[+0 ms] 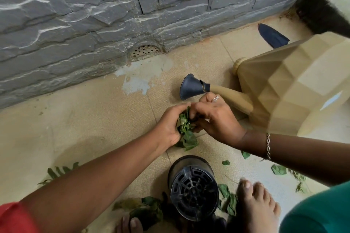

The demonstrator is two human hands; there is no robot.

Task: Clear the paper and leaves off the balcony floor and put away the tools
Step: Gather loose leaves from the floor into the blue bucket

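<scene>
— What have you got hold of?
— My left grip (pixel 170 126) is curled round a bunch of green leaves (pixel 186 132), low over the beige floor (pixel 94 119). My right grip (pixel 217 121) pinches the same bunch from the other side, fingers bent.
— And the other leaves?
— Loose leaves (pixel 278 169) lie scattered on the floor near my bare foot (pixel 257 206) and around a black plastic pot (pixel 193 191) tipped on its side.
— The tools?
— A tan watering can (pixel 284 85) stands just beyond my right grip, its dark blue rose (pixel 191 89) towards the stone wall (pixel 75 15). A blue trowel blade (pixel 272 36) lies past it.
</scene>
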